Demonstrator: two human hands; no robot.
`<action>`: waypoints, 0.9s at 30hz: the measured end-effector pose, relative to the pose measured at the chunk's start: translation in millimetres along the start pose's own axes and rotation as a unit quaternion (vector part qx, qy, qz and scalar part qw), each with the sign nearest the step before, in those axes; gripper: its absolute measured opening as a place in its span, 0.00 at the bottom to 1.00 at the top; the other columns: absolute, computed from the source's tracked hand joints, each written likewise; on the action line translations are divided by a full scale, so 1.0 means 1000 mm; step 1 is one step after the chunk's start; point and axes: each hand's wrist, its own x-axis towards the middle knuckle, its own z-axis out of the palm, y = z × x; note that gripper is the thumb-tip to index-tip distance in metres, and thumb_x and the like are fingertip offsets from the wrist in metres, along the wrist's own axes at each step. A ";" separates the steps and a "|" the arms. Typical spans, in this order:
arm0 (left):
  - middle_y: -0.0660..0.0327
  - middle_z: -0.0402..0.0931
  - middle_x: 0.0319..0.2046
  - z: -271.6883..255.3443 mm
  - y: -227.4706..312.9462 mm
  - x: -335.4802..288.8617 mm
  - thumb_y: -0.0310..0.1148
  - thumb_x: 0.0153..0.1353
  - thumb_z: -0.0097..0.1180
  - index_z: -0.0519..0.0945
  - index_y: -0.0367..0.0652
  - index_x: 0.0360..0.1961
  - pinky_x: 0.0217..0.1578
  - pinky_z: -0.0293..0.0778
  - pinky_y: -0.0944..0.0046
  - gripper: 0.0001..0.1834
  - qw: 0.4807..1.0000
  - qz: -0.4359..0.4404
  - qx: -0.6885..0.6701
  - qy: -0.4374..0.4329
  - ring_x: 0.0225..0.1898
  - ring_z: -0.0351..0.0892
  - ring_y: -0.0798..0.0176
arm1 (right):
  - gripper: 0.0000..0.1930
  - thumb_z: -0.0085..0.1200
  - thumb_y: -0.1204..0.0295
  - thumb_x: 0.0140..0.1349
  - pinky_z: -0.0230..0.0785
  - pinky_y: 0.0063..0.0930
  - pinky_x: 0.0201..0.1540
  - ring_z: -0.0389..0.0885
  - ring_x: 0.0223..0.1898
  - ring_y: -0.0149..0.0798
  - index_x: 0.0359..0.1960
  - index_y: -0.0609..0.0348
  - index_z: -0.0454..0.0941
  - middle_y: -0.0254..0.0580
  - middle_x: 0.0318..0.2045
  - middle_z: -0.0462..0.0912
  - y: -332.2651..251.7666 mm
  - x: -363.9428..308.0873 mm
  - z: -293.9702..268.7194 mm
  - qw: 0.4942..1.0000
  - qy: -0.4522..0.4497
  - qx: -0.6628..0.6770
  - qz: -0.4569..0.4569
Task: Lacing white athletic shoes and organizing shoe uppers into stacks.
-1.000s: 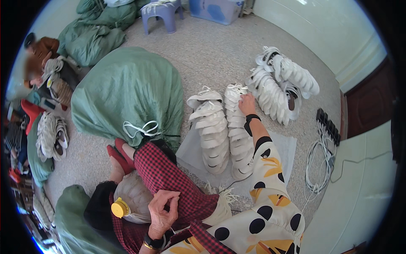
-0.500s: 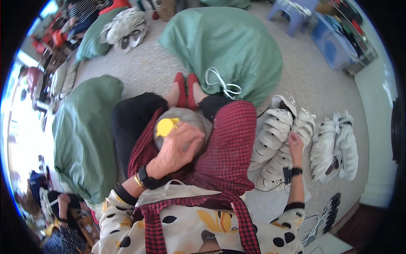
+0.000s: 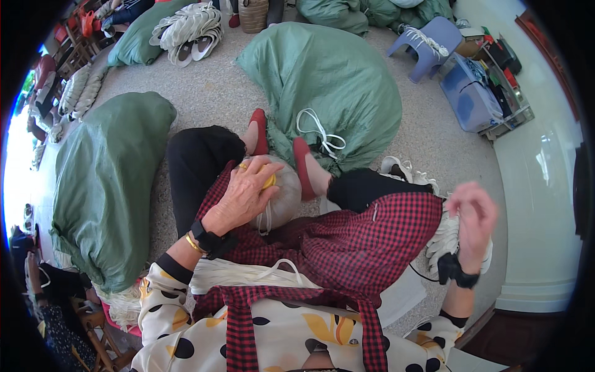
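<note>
My left hand (image 3: pixel 246 193) rests on top of a rounded, greyish object (image 3: pixel 286 195) between my knees. Its fingers curl over a small yellow piece (image 3: pixel 271 181), mostly hidden beneath them; the exact kind of either thing is unclear. Out to the right, my right hand (image 3: pixel 474 214) is raised above stacked white shoes (image 3: pixel 443 235), its fingers bent and smeared by motion. Whether it holds anything does not show. Across my lap, under the checked apron (image 3: pixel 365 248), lies a bundle of white laces (image 3: pixel 248 276).
A big green sack (image 3: pixel 328 80) tied with white cord sits ahead, another green sack (image 3: pixel 114 180) at left. Further off are a shoe pile (image 3: pixel 189 34), a purple stool (image 3: pixel 427 46) and a blue bin (image 3: pixel 468 93). A person's arm (image 3: pixel 34 273) shows at lower left.
My right hand has lifted away from the white shoes and moved right. My right knee has swung outward over them, parting my feet. The left hand now covers more of the yellow piece.
</note>
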 end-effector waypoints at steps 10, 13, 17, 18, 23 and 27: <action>0.54 0.68 0.54 0.000 -0.004 -0.013 0.30 0.58 0.62 0.72 0.48 0.61 0.49 0.73 0.45 0.28 0.999 -0.025 0.027 -0.004 0.54 0.71 0.44 | 0.05 0.57 0.81 0.62 0.80 0.32 0.39 0.85 0.39 0.49 0.38 0.61 0.83 0.49 0.41 0.84 -0.120 0.012 0.085 0.822 -0.365 0.406 -0.161; 0.54 0.68 0.51 0.013 0.000 0.011 0.30 0.57 0.61 0.71 0.50 0.62 0.49 0.74 0.45 0.29 0.999 0.022 0.023 -0.018 0.54 0.70 0.45 | 0.13 0.43 0.79 0.72 0.79 0.40 0.45 0.84 0.44 0.57 0.45 0.68 0.83 0.59 0.48 0.82 -0.092 0.037 0.087 0.699 -0.505 0.472 -0.180; 0.54 0.68 0.48 -0.007 -0.011 -0.013 0.34 0.56 0.63 0.71 0.50 0.62 0.47 0.75 0.45 0.30 0.996 -0.001 0.067 -0.057 0.52 0.71 0.45 | 0.16 0.51 0.77 0.63 0.77 0.27 0.41 0.85 0.37 0.33 0.53 0.64 0.78 0.41 0.41 0.86 -0.009 0.046 0.165 0.890 -0.429 0.117 0.099; 0.54 0.68 0.48 -0.006 -0.016 -0.006 0.37 0.55 0.65 0.72 0.51 0.61 0.46 0.76 0.46 0.31 0.996 0.018 0.066 -0.054 0.52 0.73 0.46 | 0.16 0.51 0.70 0.68 0.76 0.30 0.43 0.85 0.38 0.39 0.54 0.64 0.77 0.43 0.40 0.86 0.047 0.053 0.193 0.930 -0.344 0.085 0.092; 0.52 0.72 0.41 -0.007 -0.008 0.014 0.48 0.57 0.66 0.73 0.50 0.59 0.34 0.79 0.52 0.31 0.991 0.006 0.118 -0.062 0.36 0.81 0.47 | 0.17 0.55 0.67 0.65 0.75 0.45 0.53 0.82 0.51 0.57 0.54 0.60 0.78 0.59 0.47 0.84 0.334 -0.006 0.231 0.837 -0.446 -0.274 0.162; 0.51 0.77 0.34 -0.003 -0.016 0.001 0.55 0.58 0.63 0.74 0.48 0.52 0.25 0.78 0.52 0.29 0.995 -0.031 0.085 -0.031 0.25 0.82 0.47 | 0.22 0.63 0.65 0.59 0.74 0.42 0.55 0.82 0.52 0.54 0.54 0.58 0.79 0.55 0.47 0.85 0.323 -0.036 0.270 0.843 -0.477 -0.169 0.183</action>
